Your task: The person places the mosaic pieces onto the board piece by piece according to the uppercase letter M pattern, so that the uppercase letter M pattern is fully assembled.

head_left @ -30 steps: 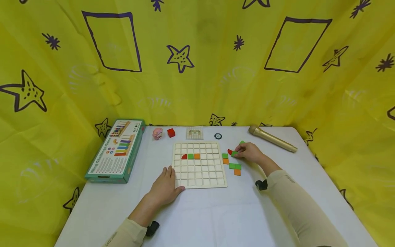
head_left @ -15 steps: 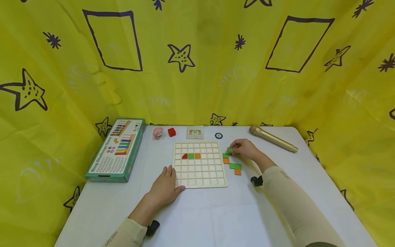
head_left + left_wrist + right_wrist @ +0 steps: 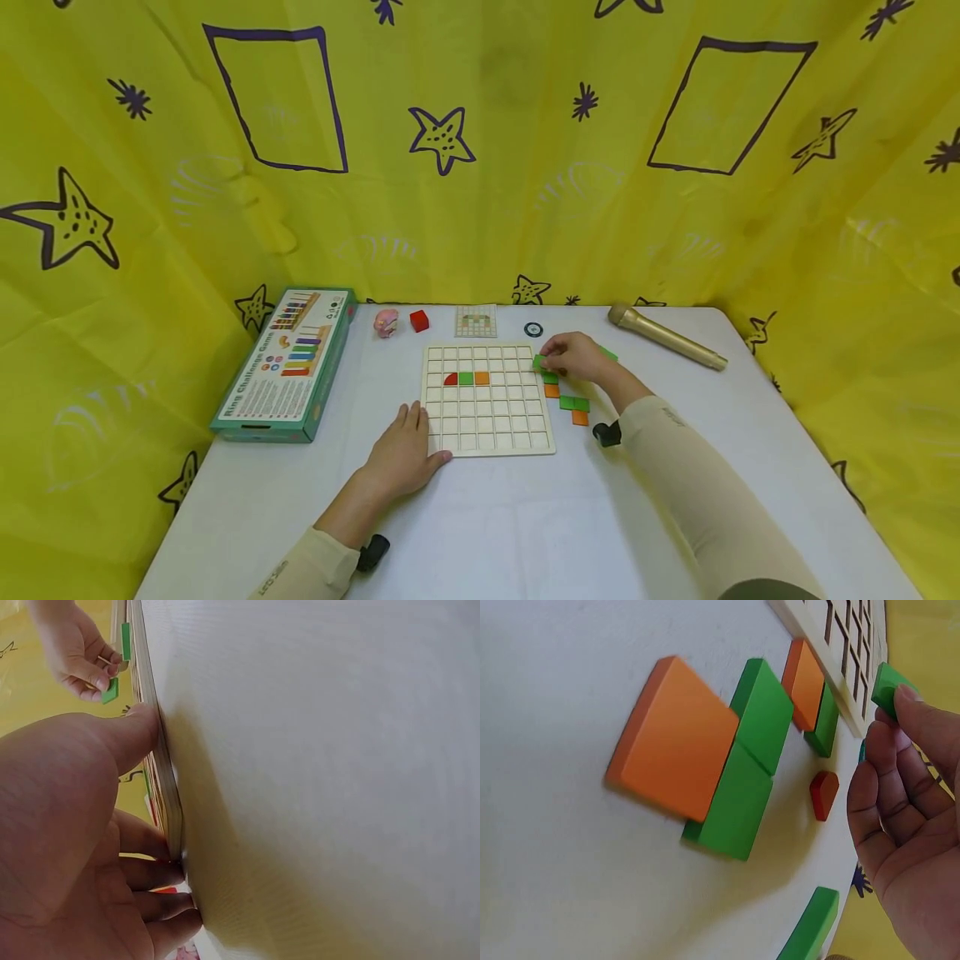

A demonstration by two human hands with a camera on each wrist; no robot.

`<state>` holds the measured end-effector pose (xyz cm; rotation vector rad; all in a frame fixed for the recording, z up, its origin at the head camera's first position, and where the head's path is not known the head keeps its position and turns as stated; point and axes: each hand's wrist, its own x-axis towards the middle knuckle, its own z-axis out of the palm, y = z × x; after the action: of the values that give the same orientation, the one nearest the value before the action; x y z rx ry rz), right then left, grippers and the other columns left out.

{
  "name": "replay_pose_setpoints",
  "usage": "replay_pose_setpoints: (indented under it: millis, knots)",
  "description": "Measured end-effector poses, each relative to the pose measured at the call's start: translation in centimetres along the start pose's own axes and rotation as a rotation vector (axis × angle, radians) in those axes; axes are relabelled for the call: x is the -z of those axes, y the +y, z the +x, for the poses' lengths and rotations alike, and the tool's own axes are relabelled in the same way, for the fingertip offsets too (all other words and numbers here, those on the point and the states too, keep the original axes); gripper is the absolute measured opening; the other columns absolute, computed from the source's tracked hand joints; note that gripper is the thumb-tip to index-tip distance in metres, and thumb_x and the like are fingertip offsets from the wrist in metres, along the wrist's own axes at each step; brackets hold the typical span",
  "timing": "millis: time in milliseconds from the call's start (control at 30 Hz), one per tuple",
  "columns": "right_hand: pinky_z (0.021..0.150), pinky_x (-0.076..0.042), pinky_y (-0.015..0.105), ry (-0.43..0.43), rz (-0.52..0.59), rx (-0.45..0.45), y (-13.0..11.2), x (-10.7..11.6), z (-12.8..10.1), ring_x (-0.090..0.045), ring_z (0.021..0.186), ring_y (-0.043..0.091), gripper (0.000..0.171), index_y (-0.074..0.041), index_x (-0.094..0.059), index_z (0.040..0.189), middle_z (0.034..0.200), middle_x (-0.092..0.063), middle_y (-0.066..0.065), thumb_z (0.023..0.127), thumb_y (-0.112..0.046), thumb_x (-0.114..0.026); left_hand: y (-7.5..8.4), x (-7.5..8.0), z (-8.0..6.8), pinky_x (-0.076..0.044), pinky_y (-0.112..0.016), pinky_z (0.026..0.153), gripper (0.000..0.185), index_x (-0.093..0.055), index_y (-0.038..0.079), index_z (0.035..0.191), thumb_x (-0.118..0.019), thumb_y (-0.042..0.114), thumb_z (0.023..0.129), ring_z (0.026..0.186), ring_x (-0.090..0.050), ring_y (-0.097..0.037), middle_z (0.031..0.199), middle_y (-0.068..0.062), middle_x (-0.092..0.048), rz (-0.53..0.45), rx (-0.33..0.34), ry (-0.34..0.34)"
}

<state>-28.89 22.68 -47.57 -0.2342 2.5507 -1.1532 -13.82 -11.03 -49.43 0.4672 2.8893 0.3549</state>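
Observation:
My left hand [image 3: 401,454] rests at the near left corner of a pale gridded board [image 3: 491,423]. Its fingers lie along the left edge and its thumb touches the near edge. In the board's grid sit a red quarter-round tile [image 3: 451,380], a green square tile [image 3: 466,378] and an orange one [image 3: 482,378] in a row. My right hand [image 3: 576,357] pinches another green square tile [image 3: 885,688] between thumb and fingers, raised near the board's far right edge. Below it in the right wrist view lies a loose red tile [image 3: 825,793], hidden from the head view.
Right of the board lie loose green tiles [image 3: 574,403] and orange tiles [image 3: 581,418]. A patterned card [image 3: 476,321], a red block [image 3: 419,321], a pink figure [image 3: 386,322] and a dark disc [image 3: 533,330] stand behind. A game box [image 3: 288,367] is left, a gold microphone [image 3: 667,337] right.
My right hand has moved left toward the board with the green tile, away from the loose red tile it was beside. The left hand stays at the board's corner.

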Motion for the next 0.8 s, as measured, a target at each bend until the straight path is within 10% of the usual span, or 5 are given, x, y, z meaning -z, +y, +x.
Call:
replay_pose_setpoints:
  millis: [800]
  knots:
    - [0.073, -0.048, 0.032, -0.039, -0.063, 0.056, -2.6, -2.7, 1.4, -0.057, 0.083, 0.019, 0.015, -0.009, -0.073, 0.1, 0.094, -0.068, 0.003, 0.093, -0.022, -0.075, -0.2, -0.4, 0.2, -0.028, -0.049, 0.117, 0.088, -0.036, -0.017, 0.146, -0.064, 0.049, 0.095, 0.146, -0.026, -0.048, 0.155, -0.033, -0.031, 0.01, -0.004, 0.016]
